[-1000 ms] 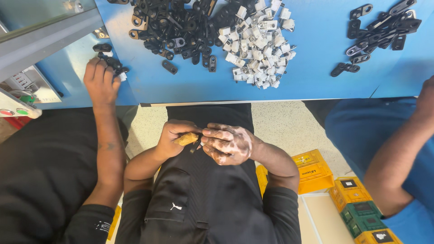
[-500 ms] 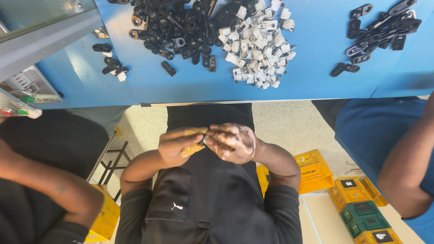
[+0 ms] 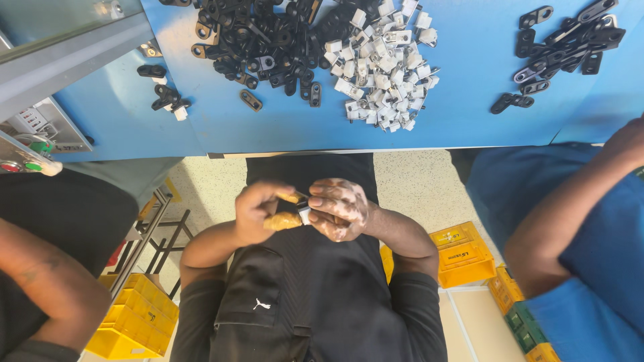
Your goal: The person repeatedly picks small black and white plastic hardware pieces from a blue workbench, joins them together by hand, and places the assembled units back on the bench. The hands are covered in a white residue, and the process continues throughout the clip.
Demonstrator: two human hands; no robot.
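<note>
Holding: the person is pinching a small white-and-black clip (image 3: 303,213) between both hands above the lap, close to the body, likely so the fingers can work it steadily.
Left hand (image 3: 263,212): it is curling closed around the clip's left side, fingertips in yellowish covers.
Right hand (image 3: 341,208): it is closing on the clip from 3 o'clock, touching the left hand.
Supply: a white clip pile (image 3: 384,64) and a black bracket pile (image 3: 258,40) are lying at 12 o'clock on the blue table (image 3: 456,107), seemingly sorted by kind within reach.
Neighbours: a co-worker's arm (image 3: 40,281) is showing at 8 o'clock, another's arm (image 3: 570,208) at 3 o'clock.
Floor: yellow crates (image 3: 463,255) are sitting at 4 o'clock.
</note>
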